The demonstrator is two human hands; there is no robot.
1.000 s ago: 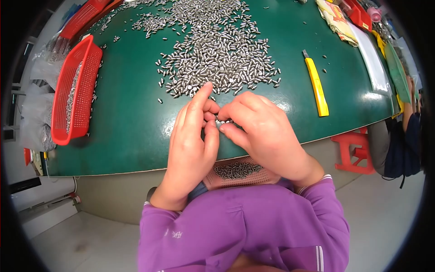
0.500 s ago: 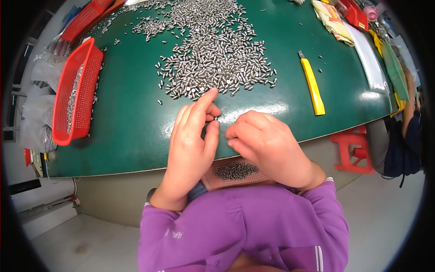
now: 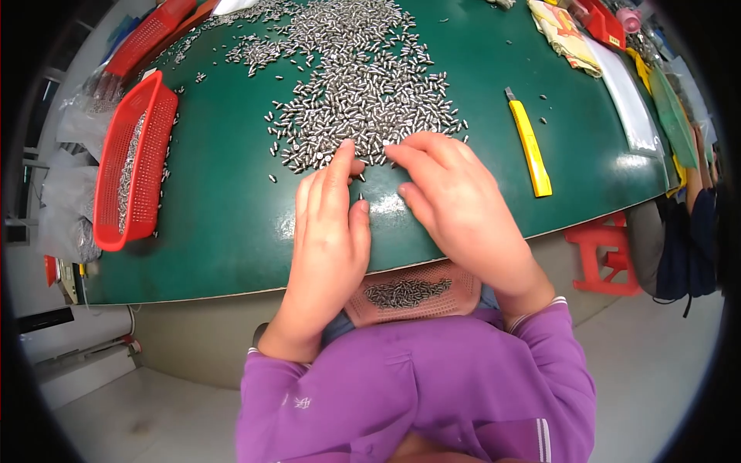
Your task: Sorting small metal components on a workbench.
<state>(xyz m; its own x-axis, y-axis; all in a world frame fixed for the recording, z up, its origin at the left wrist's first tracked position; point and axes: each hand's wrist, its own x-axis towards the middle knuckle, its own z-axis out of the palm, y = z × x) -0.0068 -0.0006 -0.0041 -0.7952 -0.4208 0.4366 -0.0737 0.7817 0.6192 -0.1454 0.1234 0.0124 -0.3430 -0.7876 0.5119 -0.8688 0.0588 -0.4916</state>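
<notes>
Small pointed metal parts lie in a large pile point(image 3: 363, 100) on the green table. At its near edge my right hand point(image 3: 455, 185) reaches in from the right, its index fingertip touching the parts and its thumb apart. My left hand point(image 3: 328, 224) is beside it, index finger stretched to the pile and thumb spread from the other fingers. One small metal part point(image 3: 361, 196) shows at the left thumb tip, and another lies just beyond it; whether the thumb touches the nearer one is unclear. The left palm is hidden.
A pink basket point(image 3: 463, 287) holding metal parts is below the table edge at my lap. A red basket point(image 3: 108, 202) with more parts stands at left. To the right lie a yellow utility knife point(image 3: 529, 147) and a clear plastic bag point(image 3: 629, 108). A red stool point(image 3: 604, 258) stands below.
My right hand has moved forward to the pile and its fingers have spread. The left thumb and fingers are farther apart, with two metal parts now visible near them.
</notes>
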